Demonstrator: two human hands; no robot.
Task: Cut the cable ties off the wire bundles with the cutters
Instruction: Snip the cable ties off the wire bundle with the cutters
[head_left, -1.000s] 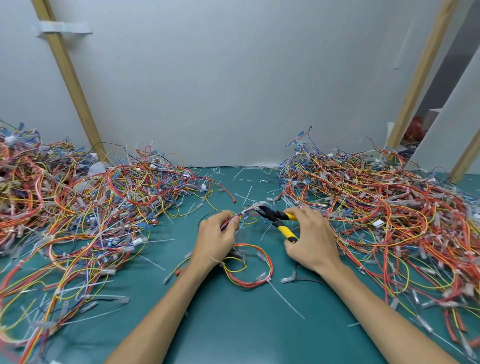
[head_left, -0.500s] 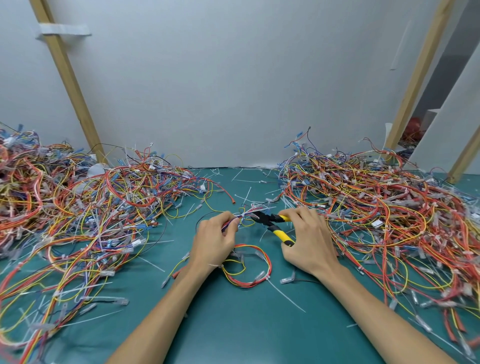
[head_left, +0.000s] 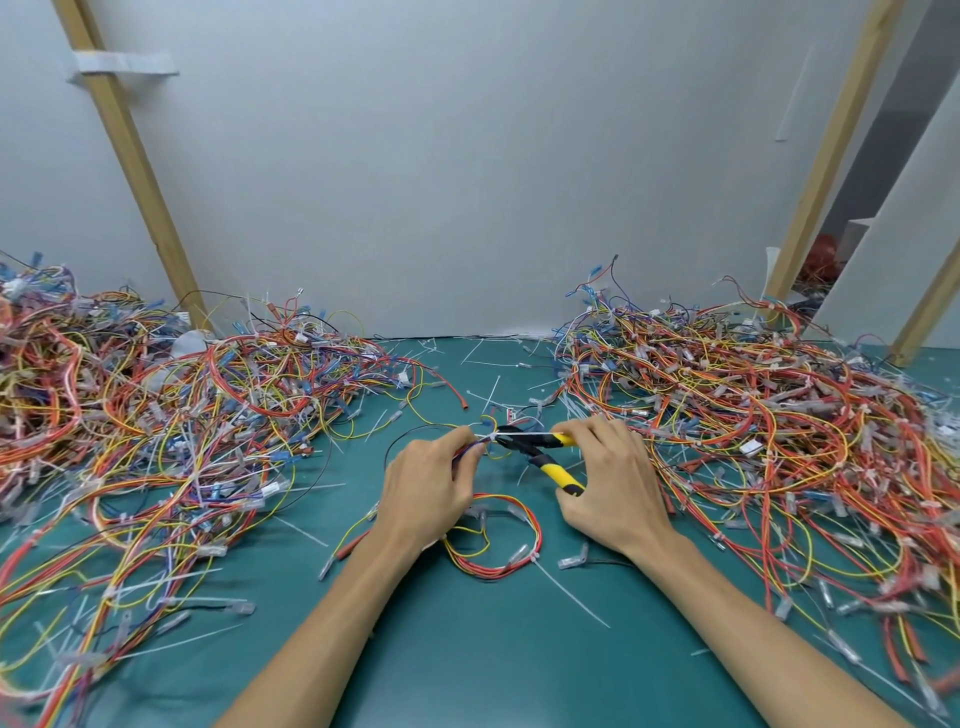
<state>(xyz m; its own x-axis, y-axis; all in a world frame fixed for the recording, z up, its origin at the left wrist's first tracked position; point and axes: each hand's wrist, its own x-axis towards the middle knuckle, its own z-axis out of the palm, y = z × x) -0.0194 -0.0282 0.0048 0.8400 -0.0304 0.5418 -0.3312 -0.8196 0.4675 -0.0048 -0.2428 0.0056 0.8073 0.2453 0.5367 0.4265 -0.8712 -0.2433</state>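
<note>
Left hand (head_left: 431, 483) pinches the wire bundle (head_left: 501, 569) just beside its white cable tie (head_left: 524, 433); the rest of the bundle loops slackly on the bench (head_left: 467, 649) near the wrist. Right hand (head_left: 613, 483) grips the yellow handles of the cutters (head_left: 545, 458), whose nose meets the tie between the two hands. The wires are probably light and floppy, the tie thin and springy, so support belongs close to the cut.

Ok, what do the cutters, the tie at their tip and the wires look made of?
Cutters: dull black head, probably metal; glossy yellow grips, plastic or rubber. Cable tie: thin, stiff, milky-white strip, likely nylon. Wire bundle: smooth coloured insulation, apparently plastic; cores hidden.
</note>
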